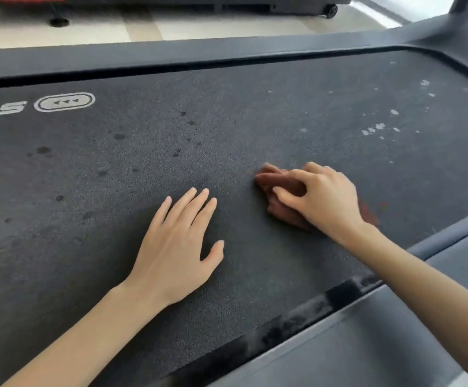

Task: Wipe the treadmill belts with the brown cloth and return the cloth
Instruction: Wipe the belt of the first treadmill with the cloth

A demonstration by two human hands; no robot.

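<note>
left hand flat on treadmill belt, right hand fingers gripping brown cloth

2 bare forearms (short nails)

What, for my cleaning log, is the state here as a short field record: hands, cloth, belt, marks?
left hand: flat on the belt, fingers straight, holds nothing
right hand: grips the brown cloth
brown cloth: bunched, lying on the belt under the right hand
dark spots: scattered on the belt's left part
pale flecks: on the belt's far right part
side rail: along the near edge, dusty strip beside it
</note>
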